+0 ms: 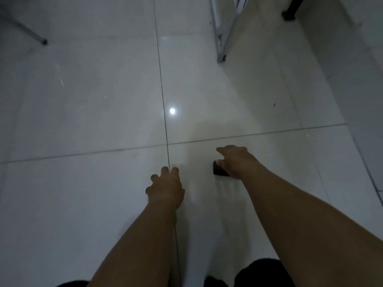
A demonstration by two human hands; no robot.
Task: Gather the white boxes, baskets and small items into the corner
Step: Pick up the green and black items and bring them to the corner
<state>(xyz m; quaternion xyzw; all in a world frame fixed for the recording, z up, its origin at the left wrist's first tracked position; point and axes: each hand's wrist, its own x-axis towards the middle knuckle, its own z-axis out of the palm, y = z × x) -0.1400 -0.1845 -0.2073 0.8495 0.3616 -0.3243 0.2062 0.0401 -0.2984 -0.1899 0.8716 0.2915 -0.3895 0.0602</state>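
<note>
Both my arms reach forward over a glossy white tiled floor [93, 112]. My right hand [236, 160] grips a small black object [218, 170], most of which is hidden beneath the palm; my index finger points leftwards. My left hand [165, 188] hovers lower and to the left, over a tile seam, with its fingers loosely curled and nothing held in them. No white boxes or baskets are in view.
A metal frame leg [221, 48] stands at the upper right, with a black furniture foot [288, 15] further right by the wall. A thin grey leg [42, 41] touches the floor at the upper left. My dark-clothed knees [263, 272] show at the bottom edge.
</note>
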